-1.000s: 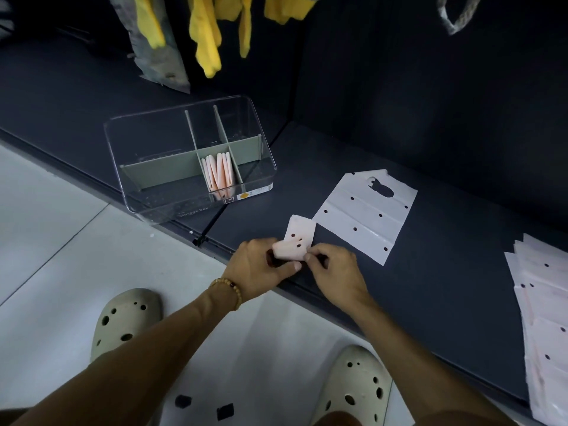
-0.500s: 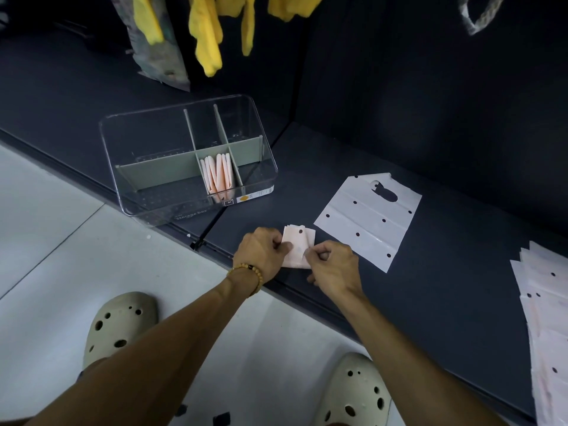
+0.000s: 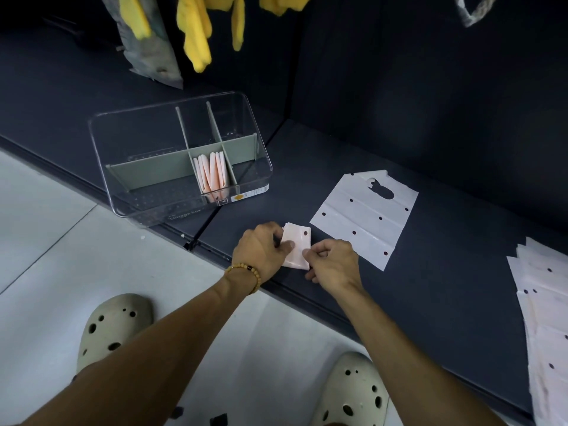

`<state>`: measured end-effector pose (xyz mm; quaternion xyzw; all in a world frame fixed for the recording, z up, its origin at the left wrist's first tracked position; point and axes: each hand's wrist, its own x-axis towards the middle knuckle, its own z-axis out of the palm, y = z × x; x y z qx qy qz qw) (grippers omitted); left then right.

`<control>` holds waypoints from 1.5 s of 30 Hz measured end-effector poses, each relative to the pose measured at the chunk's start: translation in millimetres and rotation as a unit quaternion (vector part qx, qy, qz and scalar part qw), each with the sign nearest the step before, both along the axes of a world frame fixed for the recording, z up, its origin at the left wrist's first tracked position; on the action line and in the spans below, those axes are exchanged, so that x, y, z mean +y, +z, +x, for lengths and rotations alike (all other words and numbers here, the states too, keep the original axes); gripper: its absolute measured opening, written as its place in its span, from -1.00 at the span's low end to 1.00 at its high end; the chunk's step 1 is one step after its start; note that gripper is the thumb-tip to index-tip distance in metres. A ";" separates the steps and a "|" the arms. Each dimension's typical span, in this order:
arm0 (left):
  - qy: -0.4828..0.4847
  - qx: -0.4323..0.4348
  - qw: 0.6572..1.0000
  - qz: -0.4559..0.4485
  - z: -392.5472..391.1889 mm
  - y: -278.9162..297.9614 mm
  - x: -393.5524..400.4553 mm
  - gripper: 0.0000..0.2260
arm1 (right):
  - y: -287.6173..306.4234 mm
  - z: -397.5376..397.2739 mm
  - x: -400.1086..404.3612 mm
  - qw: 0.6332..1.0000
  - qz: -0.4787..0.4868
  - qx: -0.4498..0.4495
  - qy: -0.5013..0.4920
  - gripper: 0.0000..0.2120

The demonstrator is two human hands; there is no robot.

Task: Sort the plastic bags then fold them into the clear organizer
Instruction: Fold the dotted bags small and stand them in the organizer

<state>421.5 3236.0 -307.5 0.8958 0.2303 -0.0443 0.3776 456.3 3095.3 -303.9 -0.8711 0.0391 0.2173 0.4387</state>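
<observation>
Head view, only one. Small folded pale-pink plastic bag [image 3: 297, 246] at centre frame, lying on the near edge of the dark navy shelf surface [image 3: 445, 302], held between both hands. Left hand [image 3: 262, 250] sits on the bag's left side, fingers curled over its left edge, thumb pressing on the top face; beaded bracelet [image 3: 246, 273] on that wrist. Right hand [image 3: 333, 265] sits at the bag's lower right, fingers curled, thumb and forefinger pinching the right edge. One dark punched hole shows near the bag's upper right corner. Upper part of the folded packet is exposed between the hands; lower edge touches the shelf.

Flat white perforated plastic bag with a die-cut handle hole [image 3: 365, 215] lies spread on the shelf just right of and above the hands, apart from them. Stack of flat white perforated bags [image 3: 544, 318] at right edge of frame, well apart.

Clear rectangular plastic organizer with grey-green dividers [image 3: 147, 139] stands upper left of the hands on the shelf. Its middle front compartment holds folded pink bags standing upright [image 3: 212, 172]; the other compartments show only dividers and floor.

Yellow cloth items [image 3: 196, 29] hang at top of frame. Beige perforated clogs [image 3: 113, 327] on the pale floor, lower frame.
</observation>
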 end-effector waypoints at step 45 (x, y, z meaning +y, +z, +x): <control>-0.317 -0.077 0.918 0.226 4.9 -23.7 37.1 -0.58 | -30.8 -42.6 -39.4 0.857 -0.299 -0.287 0.305 -0.27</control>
